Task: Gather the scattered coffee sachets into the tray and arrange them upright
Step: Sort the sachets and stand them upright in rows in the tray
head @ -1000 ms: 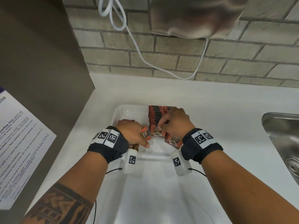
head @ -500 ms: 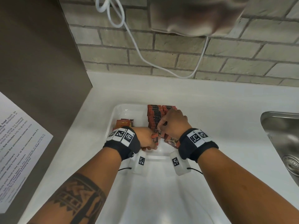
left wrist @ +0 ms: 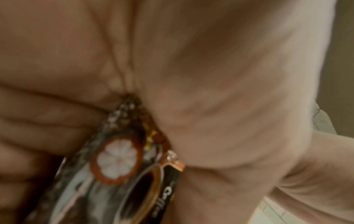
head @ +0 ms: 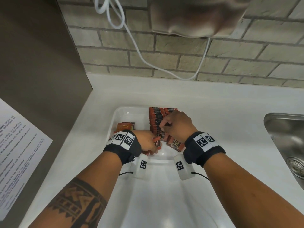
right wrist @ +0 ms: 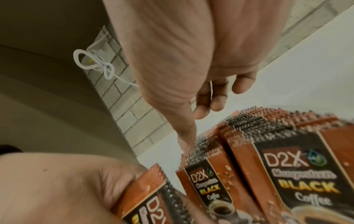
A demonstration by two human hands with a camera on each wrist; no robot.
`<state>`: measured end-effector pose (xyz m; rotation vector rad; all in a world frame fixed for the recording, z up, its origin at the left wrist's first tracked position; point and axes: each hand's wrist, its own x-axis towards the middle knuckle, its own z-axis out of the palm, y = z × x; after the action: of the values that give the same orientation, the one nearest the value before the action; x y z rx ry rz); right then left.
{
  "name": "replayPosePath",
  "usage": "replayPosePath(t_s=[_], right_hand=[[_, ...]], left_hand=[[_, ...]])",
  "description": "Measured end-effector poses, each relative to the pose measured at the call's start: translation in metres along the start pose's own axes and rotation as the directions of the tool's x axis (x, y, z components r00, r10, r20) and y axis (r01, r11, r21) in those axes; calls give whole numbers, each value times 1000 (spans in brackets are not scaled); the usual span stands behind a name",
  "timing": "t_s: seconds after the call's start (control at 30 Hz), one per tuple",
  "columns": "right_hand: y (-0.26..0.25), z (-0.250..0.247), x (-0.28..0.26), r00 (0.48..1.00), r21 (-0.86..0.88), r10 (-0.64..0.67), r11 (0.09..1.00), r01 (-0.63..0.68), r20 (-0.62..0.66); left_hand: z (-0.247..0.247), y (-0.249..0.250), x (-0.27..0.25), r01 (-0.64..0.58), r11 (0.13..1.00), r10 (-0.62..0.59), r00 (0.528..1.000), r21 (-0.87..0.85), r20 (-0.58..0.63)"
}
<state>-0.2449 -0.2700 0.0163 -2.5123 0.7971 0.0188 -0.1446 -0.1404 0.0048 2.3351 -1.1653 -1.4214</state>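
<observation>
A white tray [head: 130, 112] sits on the counter. Along its right side stands an upright row of red-brown coffee sachets [head: 156, 119]; the front ones [head: 176, 143] lean toward me. A few sachets [head: 125, 126] lie flat at the tray's left. My left hand [head: 153, 145] grips a small bunch of sachets [head: 157, 143] at the tray's near end, just left of the row; the bunch [left wrist: 118, 159] fills the left wrist view. My right hand [head: 164, 127] hovers over the row, its thumb tip [right wrist: 185, 145] touching the sachets' top edges [right wrist: 239, 121], fingers loosely bent above them.
A steel sink [head: 286, 137] lies to the right. A brown panel [head: 41, 63] with a printed notice [head: 19, 145] stands at the left. A white cable [head: 148, 61] hangs on the brick wall behind, under a beige device [head: 197, 15].
My left hand has moved right with its sachets, close to the front of the upright row. My right hand has stayed on the row.
</observation>
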Motion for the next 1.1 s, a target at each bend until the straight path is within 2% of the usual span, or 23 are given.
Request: replayPosePath(t_s=[0.07,0.13,0.2,0.27,0.33,0.43,0.57,0.7,0.8,0.93,1.0,1.1], right_hand=[[-1,-8,-7,998,67,-20,997,24,-61],[-5,-17,-19,992,142,-55,987,71,-113],[-13,-24,-32,993,255,-83,962,102,-86],[-19,-26,-41,995,329,-97,940,94,-6],[-20,-25,-41,995,369,-96,925,85,11],[-20,-26,-37,997,444,-78,893,80,-24],[-17,-30,-33,996,448,-75,890,88,-47],[-18,-31,-35,995,462,-69,882,95,-74],[-16,-30,-36,991,420,-41,903,92,-129],[-11,-30,-38,988,243,-64,965,97,-140],[-7,-22,-35,991,177,-64,981,85,-119],[-1,-6,-28,992,103,-4,995,17,-124]], left_hand=[[-2,-6,-3,-24,988,25,1000,-155,3],[-5,-12,-9,-80,917,92,996,-392,13],[-10,-19,-14,-138,814,161,987,-564,-9],[-13,-22,-17,-195,692,224,973,-695,-50],[-14,-20,-20,-255,615,270,957,-746,-105],[-12,-19,-23,-323,595,323,935,-735,-150],[-9,-19,-25,-366,570,340,920,-736,-194],[-7,-20,-26,-380,609,318,921,-697,-224],[-9,-23,-27,-338,729,253,941,-595,-225],[-18,-38,-24,-119,933,49,977,-340,-209],[-21,-41,-23,-28,970,-25,977,-242,-213],[-22,-34,-25,35,995,-54,974,-91,-219]])
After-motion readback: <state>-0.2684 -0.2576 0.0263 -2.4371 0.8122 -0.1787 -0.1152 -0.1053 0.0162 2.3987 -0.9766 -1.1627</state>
